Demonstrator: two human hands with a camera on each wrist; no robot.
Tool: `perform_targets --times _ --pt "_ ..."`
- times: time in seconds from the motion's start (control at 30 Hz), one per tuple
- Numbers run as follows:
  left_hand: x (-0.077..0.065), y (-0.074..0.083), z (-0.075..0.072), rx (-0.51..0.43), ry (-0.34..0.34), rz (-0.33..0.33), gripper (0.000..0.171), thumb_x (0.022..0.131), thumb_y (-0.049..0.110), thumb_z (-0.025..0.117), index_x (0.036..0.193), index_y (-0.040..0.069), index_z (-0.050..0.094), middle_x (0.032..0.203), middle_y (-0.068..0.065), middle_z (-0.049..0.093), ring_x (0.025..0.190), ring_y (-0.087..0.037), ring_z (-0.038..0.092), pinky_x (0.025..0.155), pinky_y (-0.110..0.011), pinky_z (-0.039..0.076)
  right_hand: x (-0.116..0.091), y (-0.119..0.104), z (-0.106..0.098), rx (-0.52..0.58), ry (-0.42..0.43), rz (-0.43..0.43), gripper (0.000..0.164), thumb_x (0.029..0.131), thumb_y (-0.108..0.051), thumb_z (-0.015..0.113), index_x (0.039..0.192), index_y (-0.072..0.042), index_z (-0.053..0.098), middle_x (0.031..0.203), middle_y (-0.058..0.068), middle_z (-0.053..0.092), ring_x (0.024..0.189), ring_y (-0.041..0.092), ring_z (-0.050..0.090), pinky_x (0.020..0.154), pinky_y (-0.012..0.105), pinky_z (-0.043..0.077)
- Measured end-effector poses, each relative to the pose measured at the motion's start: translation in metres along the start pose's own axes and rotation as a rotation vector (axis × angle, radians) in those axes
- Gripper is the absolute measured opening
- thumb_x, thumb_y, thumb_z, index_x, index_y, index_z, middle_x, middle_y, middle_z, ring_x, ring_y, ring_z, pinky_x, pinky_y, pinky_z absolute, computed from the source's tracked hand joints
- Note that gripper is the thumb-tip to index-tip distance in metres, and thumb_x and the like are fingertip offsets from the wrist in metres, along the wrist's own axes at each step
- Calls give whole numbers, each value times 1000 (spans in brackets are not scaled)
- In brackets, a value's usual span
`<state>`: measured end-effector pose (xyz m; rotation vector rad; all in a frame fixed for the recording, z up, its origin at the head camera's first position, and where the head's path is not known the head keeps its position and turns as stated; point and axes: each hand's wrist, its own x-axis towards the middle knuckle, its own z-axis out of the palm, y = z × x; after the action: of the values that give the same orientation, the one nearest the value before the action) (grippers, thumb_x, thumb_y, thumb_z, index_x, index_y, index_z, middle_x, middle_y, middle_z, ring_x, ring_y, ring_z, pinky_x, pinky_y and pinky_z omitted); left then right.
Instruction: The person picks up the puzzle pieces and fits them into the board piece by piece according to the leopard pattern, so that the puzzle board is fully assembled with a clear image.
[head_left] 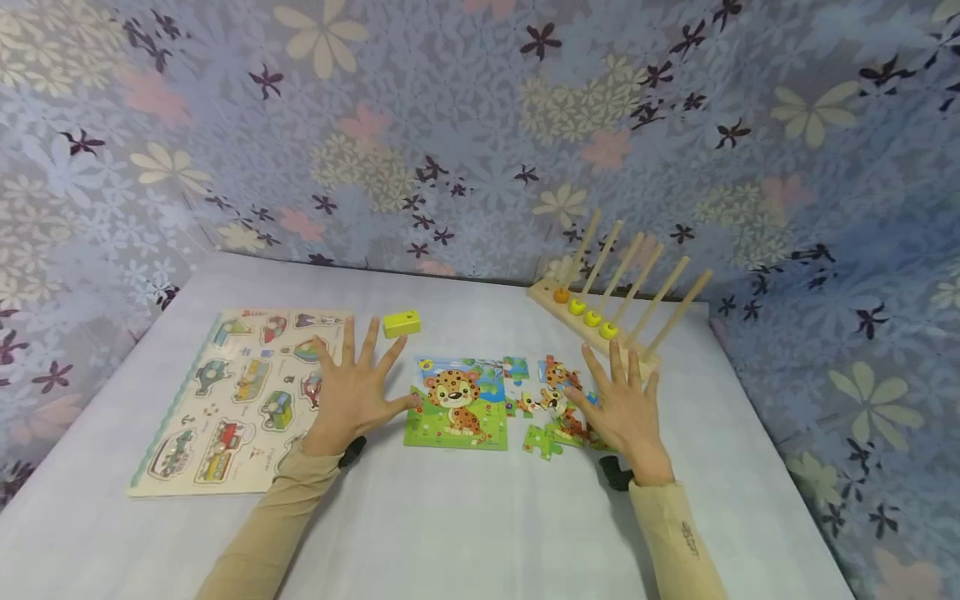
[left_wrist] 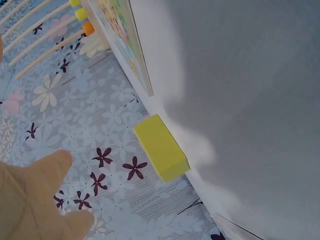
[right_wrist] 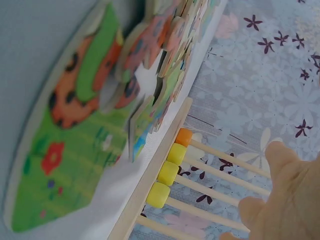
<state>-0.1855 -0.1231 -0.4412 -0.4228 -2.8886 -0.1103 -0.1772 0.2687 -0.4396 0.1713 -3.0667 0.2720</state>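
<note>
Both hands are held with their fingers spread, and neither grips anything. My left hand (head_left: 352,404) is between a pegboard of vehicle pictures (head_left: 251,392) and a puzzle board with a leopard picture (head_left: 456,404); its thumb tip overlaps the board's left edge in the head view. Over the right side of the loose jigsaw pieces (head_left: 542,442) is my right hand (head_left: 622,412), hiding some of them. Whether either hand touches the things below cannot be told. In the right wrist view, a green and orange puzzle piece (right_wrist: 60,165) looms close.
A wooden stand with upright rods (head_left: 645,354) is at the back right; one orange and several yellow beads (head_left: 592,318) sit low on its rods. Behind the left hand lies a yellow block (head_left: 402,323). The white table (head_left: 465,533) meets a flowered backdrop (head_left: 465,167).
</note>
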Motion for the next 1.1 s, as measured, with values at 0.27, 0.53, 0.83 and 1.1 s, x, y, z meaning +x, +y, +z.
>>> perform_targets --times 0.27,0.53,0.83,1.1 --pt "6 3 1 -48 -66 11 95 77 77 54 154 29 26 163 -17 14 148 -49 6 106 -81 5 3 -8 0 36 -41 -22 77 95 -65 38 157 -27 13 163 22 6 147 51 5 112 75 5" --pt "0 16 17 -400 -430 147 108 79 61 68 155 4 16 161 -21 14 150 -41 10 117 -68 11 24 -29 6 117 -167 -75 75 93 -48 58 153 -14 30 158 25 22 141 52 25 108 71 28" --pt "-3 20 19 -425 -465 164 116 75 53 77 154 -1 12 163 -17 10 151 -37 11 121 -59 8 62 -70 12 164 -225 -117 59 90 -28 67 143 -12 48 150 19 43 135 44 41 105 64 39" --pt "-2 20 20 -448 -485 177 116 75 50 78 153 -3 11 162 -20 8 150 -39 9 121 -58 8 69 -69 23 195 -236 -109 58 89 -22 70 142 -15 49 142 20 48 127 46 46 103 63 40"
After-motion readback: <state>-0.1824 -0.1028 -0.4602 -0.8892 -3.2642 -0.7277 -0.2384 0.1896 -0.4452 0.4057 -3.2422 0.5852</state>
